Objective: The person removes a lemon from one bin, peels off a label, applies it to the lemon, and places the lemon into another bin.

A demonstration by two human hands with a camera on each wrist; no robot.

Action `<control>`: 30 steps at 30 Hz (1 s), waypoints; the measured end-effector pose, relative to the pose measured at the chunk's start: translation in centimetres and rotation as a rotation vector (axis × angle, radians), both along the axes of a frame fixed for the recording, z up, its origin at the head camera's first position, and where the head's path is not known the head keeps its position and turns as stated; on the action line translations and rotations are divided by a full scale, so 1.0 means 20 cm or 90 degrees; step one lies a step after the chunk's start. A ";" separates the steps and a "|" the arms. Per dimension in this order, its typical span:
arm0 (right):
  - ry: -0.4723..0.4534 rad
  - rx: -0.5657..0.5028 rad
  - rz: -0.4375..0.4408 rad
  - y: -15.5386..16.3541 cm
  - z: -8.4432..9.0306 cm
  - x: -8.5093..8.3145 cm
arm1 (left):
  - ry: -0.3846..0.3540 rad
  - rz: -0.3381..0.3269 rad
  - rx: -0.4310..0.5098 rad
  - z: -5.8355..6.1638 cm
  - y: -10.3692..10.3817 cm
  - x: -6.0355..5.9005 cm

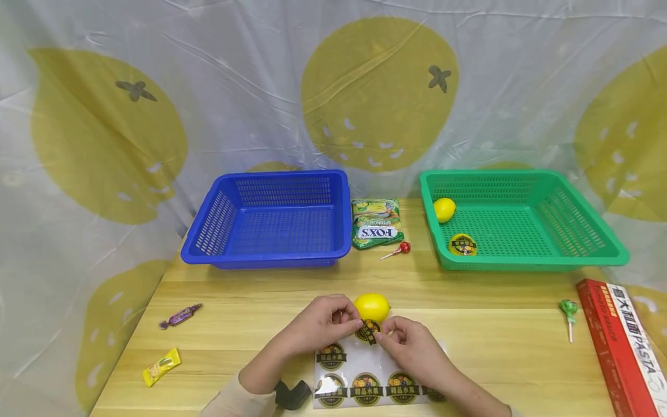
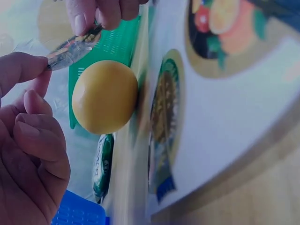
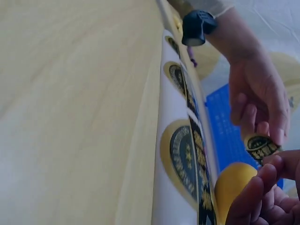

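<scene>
Between the two hands, near the front edge of the wooden table point(image 1: 469, 347), a round sticker point(image 1: 367, 332) is pinched from both sides: the left hand point(image 1: 324, 324) holds one edge between thumb and forefinger, and the right hand point(image 1: 409, 344) nips the other edge with its fingertips, so the sticker hangs lifted off the sheet. Just behind the pinch, nearly touching the fingers, lies a yellow lemon point(image 1: 372, 307) on the table. Directly under the hands is the sticker sheet point(image 1: 365, 382), with more round stickers on it. Farther back and to the left stands a blue basket point(image 1: 271, 217); to the right a green basket point(image 1: 521, 217) holds another lemon point(image 1: 444, 209) and a round sticker label point(image 1: 462, 244). Between the baskets lie a candy bag point(image 1: 376, 222) and a red lollipop point(image 1: 398, 249).
</scene>
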State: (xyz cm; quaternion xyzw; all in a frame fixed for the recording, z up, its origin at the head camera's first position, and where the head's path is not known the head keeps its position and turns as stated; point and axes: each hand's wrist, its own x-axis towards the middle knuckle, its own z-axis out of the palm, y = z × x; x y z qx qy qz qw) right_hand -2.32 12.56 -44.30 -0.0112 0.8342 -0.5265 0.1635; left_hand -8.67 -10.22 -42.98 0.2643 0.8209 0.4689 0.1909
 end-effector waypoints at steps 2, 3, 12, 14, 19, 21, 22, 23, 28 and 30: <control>-0.005 -0.005 -0.012 -0.01 0.00 0.00 | -0.009 0.003 0.004 0.01 0.01 -0.01; -0.011 -0.011 -0.020 -0.02 0.00 0.00 | -0.013 0.008 0.006 0.01 0.01 -0.02; -0.073 -0.092 -0.151 -0.05 0.01 -0.06 | 0.045 0.054 -0.037 0.08 0.13 -0.14; -0.079 -0.090 -0.171 -0.04 0.01 -0.07 | 0.055 0.056 -0.057 0.09 0.16 -0.16; -0.076 -0.068 -0.185 -0.05 0.00 -0.09 | 0.059 0.057 -0.089 0.09 0.18 -0.20; -0.076 -0.064 -0.183 -0.05 0.00 -0.09 | 0.054 0.058 -0.100 0.08 0.18 -0.21; -0.078 -0.065 -0.182 -0.05 0.00 -0.09 | 0.051 0.056 -0.105 0.08 0.18 -0.22; -0.079 -0.065 -0.182 -0.05 0.00 -0.09 | 0.046 0.054 -0.110 0.07 0.18 -0.22; -0.076 -0.066 -0.192 -0.04 0.00 -0.09 | 0.032 0.052 -0.122 0.06 0.20 -0.23; -0.070 -0.062 -0.196 -0.04 -0.01 -0.09 | 0.022 0.060 -0.118 0.05 0.20 -0.22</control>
